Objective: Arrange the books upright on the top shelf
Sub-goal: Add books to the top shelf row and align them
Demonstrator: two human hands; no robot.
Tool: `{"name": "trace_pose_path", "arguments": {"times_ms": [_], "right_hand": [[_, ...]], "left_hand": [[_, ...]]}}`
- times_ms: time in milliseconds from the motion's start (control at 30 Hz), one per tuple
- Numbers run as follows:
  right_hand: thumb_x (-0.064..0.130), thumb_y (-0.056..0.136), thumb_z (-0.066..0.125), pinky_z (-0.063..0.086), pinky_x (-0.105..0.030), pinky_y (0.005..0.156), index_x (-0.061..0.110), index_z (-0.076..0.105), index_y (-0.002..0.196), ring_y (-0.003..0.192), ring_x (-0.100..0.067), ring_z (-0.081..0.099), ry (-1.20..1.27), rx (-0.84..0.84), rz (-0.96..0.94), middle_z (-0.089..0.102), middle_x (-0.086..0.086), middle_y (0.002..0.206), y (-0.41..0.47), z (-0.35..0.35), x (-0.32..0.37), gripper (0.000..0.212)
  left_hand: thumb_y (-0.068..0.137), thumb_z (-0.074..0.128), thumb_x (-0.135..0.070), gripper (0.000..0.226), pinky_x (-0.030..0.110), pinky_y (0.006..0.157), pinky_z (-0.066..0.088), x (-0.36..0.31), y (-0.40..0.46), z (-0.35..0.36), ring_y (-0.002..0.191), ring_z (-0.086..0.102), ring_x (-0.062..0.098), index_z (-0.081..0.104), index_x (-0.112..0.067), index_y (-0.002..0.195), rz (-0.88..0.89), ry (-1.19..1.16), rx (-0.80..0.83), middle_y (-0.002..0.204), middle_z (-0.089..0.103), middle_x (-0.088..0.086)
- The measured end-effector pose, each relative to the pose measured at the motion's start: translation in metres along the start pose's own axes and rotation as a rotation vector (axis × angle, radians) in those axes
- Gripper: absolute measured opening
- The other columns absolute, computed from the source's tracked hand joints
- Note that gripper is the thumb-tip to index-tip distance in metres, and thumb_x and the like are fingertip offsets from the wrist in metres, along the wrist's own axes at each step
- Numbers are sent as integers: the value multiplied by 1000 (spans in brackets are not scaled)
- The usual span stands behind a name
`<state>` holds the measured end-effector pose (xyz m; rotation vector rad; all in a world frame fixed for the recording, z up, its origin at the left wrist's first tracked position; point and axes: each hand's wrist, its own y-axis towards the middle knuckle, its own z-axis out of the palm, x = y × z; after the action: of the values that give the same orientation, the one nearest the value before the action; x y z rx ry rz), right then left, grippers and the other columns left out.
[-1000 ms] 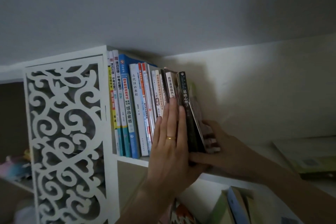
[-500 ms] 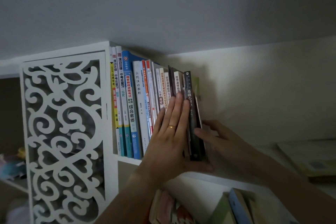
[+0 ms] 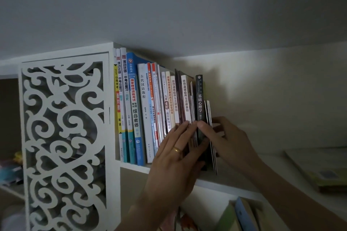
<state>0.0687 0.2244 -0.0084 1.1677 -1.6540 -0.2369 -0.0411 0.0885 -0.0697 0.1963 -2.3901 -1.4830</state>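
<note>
A row of books (image 3: 142,110) stands upright on the white top shelf (image 3: 225,180), packed against its left side. At the right end of the row are a black book (image 3: 199,99) and a few thin booklets (image 3: 208,112). My left hand (image 3: 174,154), with a ring on it, lies flat with straight fingers against the spines just left of the black book. My right hand (image 3: 227,140) grips the black book and the booklets, thumb on the spine and fingers round their right side.
A white carved panel (image 3: 63,137) closes the shelf on the left. A pale book (image 3: 319,169) lies flat at the shelf's right end. More books (image 3: 242,215) stand on the lower shelf. The ceiling is close above the book tops.
The black book and booklets now stand straight against the row. My right hand rose from their base and its thumb came onto the spine. My left hand slid slightly lower.
</note>
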Motion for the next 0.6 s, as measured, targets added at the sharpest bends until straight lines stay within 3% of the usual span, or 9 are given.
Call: {"name": "trace_pose_path", "arguments": {"times_ms": [133,233,333,400,467,533,600], "right_hand": [[83,81,44,62,-41,78,36,61,116,81,-5,70,-32,-42,-36,70,15,96,-2,0,-2,61],[68,93,34,61,-40,67,28,56,110,69,-10,68,-235,-134,-138,69,8,86,-8,0,-2,49],[51,95,52,58,-32,59,28,46,109,65,-11,64,-368,-175,-125,61,9,82,-7,-9,-6,28],[46,88,69,57,-28,61,25,44,118,69,-13,63,-351,-126,-80,59,9,88,-8,-15,-13,44],[43,88,73,55,-20,60,21,43,131,73,-11,62,-283,-72,-70,66,3,101,-11,-16,-19,57],[38,90,71,48,-12,57,19,42,136,73,-9,59,-255,-61,-83,68,0,107,-11,-15,-21,57],[35,91,71,47,-14,57,20,42,135,70,-9,58,-250,-64,-89,67,2,103,-11,-14,-20,54]], "left_hand": [[93,68,-33,41,39,123,31,-5,1,-4,149,34,11,65,-26,133,-61,-55,-78,150,53,-6],[90,74,-29,51,38,114,44,-18,5,-3,138,47,13,60,-20,139,-168,-100,-113,143,56,-4],[92,72,-36,58,34,106,47,-27,17,-4,129,49,13,53,-19,144,-274,-87,-148,140,54,-2],[94,65,-45,63,32,105,43,-29,33,-8,128,47,15,47,-17,148,-325,-40,-159,140,51,2],[93,61,-50,68,35,105,41,-27,56,-14,127,45,19,42,-17,149,-365,64,-165,141,47,6],[89,62,-51,69,39,100,43,-24,82,-19,121,46,23,44,-15,145,-386,176,-165,136,46,10],[85,67,-49,63,41,93,45,-20,100,-22,114,48,27,52,-13,135,-378,280,-151,130,49,13]]}}
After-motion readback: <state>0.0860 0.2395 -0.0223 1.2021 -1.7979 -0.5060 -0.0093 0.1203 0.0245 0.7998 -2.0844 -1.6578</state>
